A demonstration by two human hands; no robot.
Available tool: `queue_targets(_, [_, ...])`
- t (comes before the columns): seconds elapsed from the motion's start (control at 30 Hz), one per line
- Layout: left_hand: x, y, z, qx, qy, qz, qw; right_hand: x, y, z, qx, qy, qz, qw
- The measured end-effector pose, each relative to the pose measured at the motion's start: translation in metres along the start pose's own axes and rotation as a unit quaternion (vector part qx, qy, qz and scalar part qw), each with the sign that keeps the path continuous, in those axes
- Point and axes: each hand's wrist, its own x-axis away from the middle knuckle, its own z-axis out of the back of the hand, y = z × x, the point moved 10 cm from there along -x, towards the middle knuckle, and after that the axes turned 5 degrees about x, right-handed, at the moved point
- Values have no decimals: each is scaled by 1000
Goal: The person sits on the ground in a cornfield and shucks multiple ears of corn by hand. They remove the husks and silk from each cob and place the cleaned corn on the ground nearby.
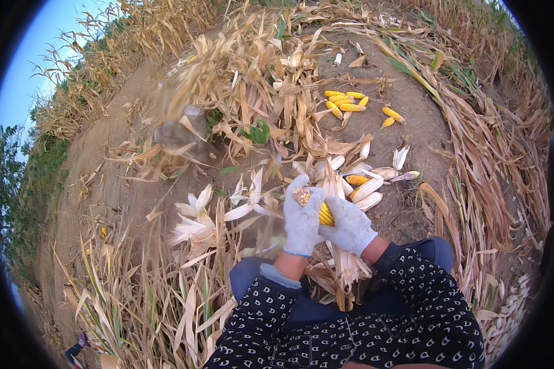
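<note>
Both hands wear pale knitted gloves and meet around one yellow ear of corn [325, 214], whose pale, partly bare end points up and left. My left hand [302, 221] wraps the ear from the left, its thumb side near that end. My right hand [349, 225] closes on the ear's lower right part. Just beyond the hands, a partly husked ear [358, 180] shows yellow kernels among white husks. Dry husks [348, 270] hang below the hands, between the knees. To the left lie opened white husks [197, 226] on dry stalks.
Several husked ears [346, 101] lie on bare soil farther off, with two more [393, 115] beside them. A heap of dry corn leaves [258, 87] rises ahead. Cut stalks [480, 152] line the right side. Dry stalks [166, 295] cover the near left.
</note>
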Motion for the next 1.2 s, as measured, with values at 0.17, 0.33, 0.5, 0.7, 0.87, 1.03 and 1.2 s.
queue_targets(0.17, [-4,24,11,58,-13,-59,996,1,-1,-2,28,21,50,998])
queue_targets(0.33, [-4,29,20,159,26,-26,987,-2,6,-21,30,-41,42,998])
queue_targets(0.5, [-4,36,20,206,24,-15,978,0,9,-27,-22,-52,16,998])
queue_targets(0.7, [1,40,13,143,8,-24,989,3,18,-38,1,-83,-17,996])
queue_targets(0.87, [10,53,8,9,8,-58,998,3,23,-49,14,-93,-28,995])
queue_targets(1.03, [32,74,-16,-147,-20,-179,973,7,40,-69,37,-91,5,995])
queue_targets(1.2, [66,62,-77,-333,-246,-298,860,19,29,-52,-52,113,174,977])
